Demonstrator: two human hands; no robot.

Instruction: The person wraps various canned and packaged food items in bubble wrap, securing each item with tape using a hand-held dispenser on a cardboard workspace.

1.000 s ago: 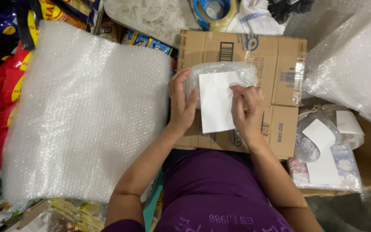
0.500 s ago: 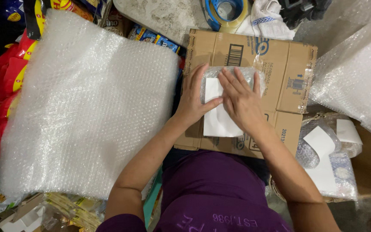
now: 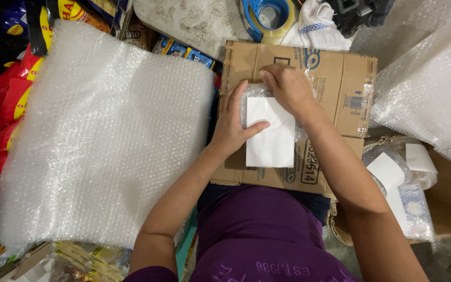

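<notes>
Cardboard box (image 3: 340, 78): right hand (image 3: 288, 89) moved up.

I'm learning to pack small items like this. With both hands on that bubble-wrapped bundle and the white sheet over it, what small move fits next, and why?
Probably press the white paper sheet flat down onto the bubble-wrapped bundle. The left hand pins the sheet's left edge with its thumb, the right hand rests on the bundle's top end, and the sheet's lower part hangs loose over the cardboard box.

Cluttered packing corner under dim light: grey stone slab (image 3: 199, 21) up top (worn, speckled), red snack bags (image 3: 1, 104) crowding the left edge.
</notes>
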